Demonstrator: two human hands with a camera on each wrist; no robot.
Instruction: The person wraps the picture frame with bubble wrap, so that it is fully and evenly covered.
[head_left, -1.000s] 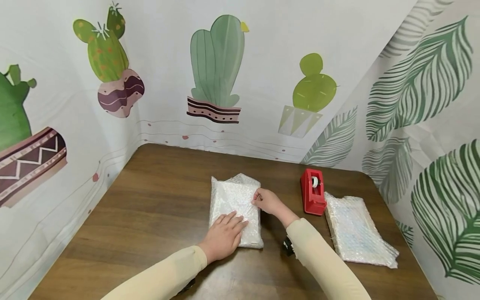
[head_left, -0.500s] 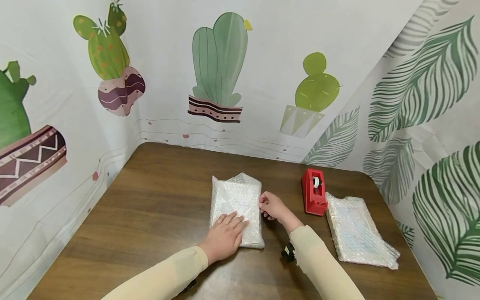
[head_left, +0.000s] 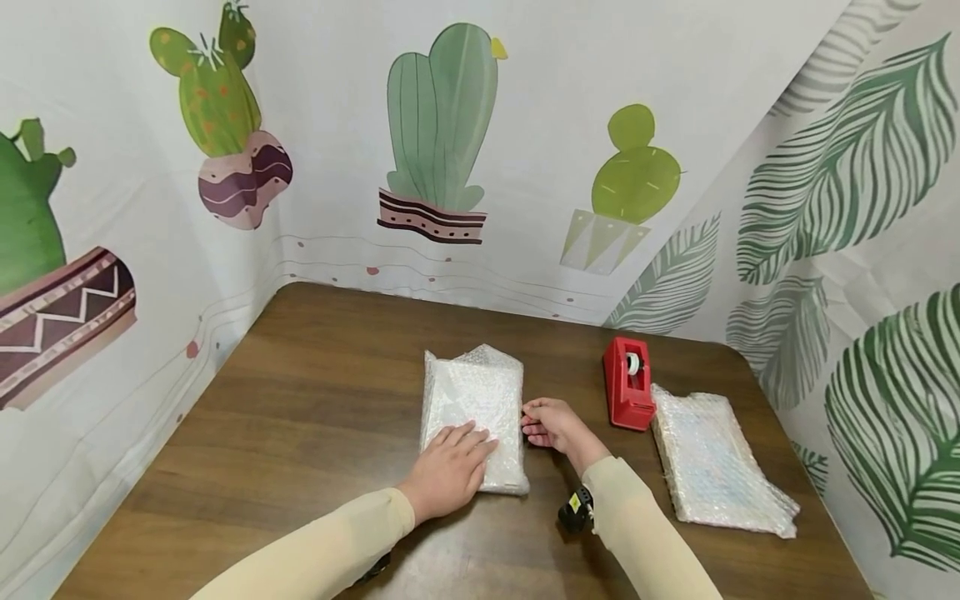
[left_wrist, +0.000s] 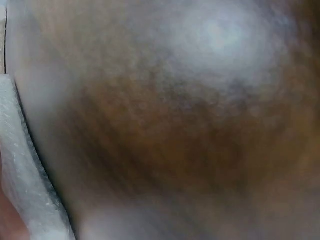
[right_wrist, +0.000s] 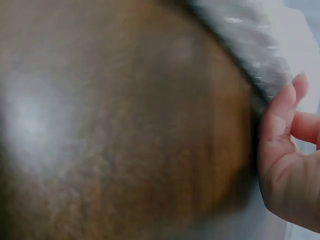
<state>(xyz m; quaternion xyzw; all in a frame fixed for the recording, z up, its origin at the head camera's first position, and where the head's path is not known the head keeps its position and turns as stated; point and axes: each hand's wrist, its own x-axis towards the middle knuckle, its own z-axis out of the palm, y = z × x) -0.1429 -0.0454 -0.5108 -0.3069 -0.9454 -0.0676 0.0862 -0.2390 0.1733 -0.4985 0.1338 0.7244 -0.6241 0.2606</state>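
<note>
A flat rectangular package in bubble wrap (head_left: 487,392) lies mid-table in the head view. My left hand (head_left: 447,471) rests flat across its lower left part, fingers extended. At the package's right edge is my right hand (head_left: 553,423), thumb and fingertips right at the wrapped side, the other fingers loosely bent. The right wrist view has the right hand (right_wrist: 287,160) up close, its fingertips overlapping the shiny bubble wrap (right_wrist: 245,40). Only a strip of the wrapped side (left_wrist: 30,170) and a bit of the left hand (left_wrist: 9,220) show in the left wrist view.
Right of the package, a red tape dispenser (head_left: 628,387) with a white roll stands on the brown wooden table (head_left: 315,400). Beside it lies a second bubble-wrapped package (head_left: 716,467), near the right edge. A cactus-patterned cloth (head_left: 525,167) hangs behind and around the table.
My right hand has moved from the package's top surface outward and down to its right edge, its lower fingers spreading. The left hand stays in place on the package.
</note>
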